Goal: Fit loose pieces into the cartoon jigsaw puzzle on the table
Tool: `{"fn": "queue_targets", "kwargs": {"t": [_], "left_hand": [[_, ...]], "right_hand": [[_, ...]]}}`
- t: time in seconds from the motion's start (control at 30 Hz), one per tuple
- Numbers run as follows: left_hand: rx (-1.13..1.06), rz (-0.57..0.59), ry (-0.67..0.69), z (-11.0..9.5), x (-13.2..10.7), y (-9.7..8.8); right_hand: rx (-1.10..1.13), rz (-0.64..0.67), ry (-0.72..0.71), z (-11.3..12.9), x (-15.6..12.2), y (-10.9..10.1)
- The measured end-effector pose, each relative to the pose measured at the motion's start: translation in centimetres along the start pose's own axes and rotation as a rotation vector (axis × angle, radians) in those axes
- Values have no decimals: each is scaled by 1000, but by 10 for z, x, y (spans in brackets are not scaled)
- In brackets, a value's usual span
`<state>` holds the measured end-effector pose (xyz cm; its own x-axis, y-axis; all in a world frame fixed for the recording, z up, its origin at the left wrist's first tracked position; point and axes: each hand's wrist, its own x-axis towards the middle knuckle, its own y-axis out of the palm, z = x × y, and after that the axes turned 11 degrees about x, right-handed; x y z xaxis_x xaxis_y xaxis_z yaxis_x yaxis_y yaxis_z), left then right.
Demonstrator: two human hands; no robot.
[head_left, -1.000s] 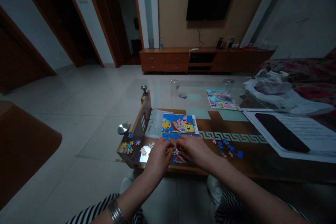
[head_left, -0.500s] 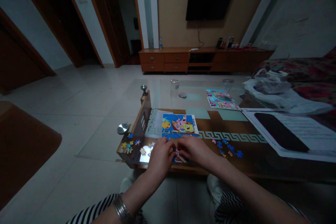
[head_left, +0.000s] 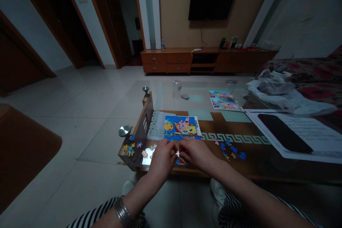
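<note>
My left hand [head_left: 162,156] and my right hand [head_left: 196,152] meet over the near edge of the glass coffee table, fingers pinched together. Between their fingertips shows a small pale jigsaw puzzle piece [head_left: 177,154]. Beneath them lies a partly joined cartoon jigsaw puzzle [head_left: 181,161], mostly covered by the hands. Just beyond it is a picture card [head_left: 181,125] with a yellow and a pink cartoon figure on blue. Loose puzzle pieces [head_left: 130,148] lie left of my left hand, some pale ones [head_left: 145,154] closer in. Several blue pieces [head_left: 233,149] are scattered right of my right hand.
Farther back on the glass stand a clear jar [head_left: 177,89], a round lid [head_left: 185,96] and a second jar [head_left: 231,87] by more picture cards [head_left: 226,104]. At right are papers [head_left: 320,135], a black phone-like slab [head_left: 284,133] and a plastic bag [head_left: 291,94].
The fingertips have shifted slightly, and a bright, pale piece now shows between them. The whole view has moved a little; the other things stay in place.
</note>
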<state>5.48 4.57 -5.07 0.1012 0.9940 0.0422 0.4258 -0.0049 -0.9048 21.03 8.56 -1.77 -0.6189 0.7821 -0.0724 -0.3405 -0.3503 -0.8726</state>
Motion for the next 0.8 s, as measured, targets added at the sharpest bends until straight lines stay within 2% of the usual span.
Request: {"fn": "queue_targets", "kwargs": {"t": [0.8], "left_hand": [[12,27,-60,-8,3,-4]], "right_hand": [[36,-38,-26,-11,3,9]]}}
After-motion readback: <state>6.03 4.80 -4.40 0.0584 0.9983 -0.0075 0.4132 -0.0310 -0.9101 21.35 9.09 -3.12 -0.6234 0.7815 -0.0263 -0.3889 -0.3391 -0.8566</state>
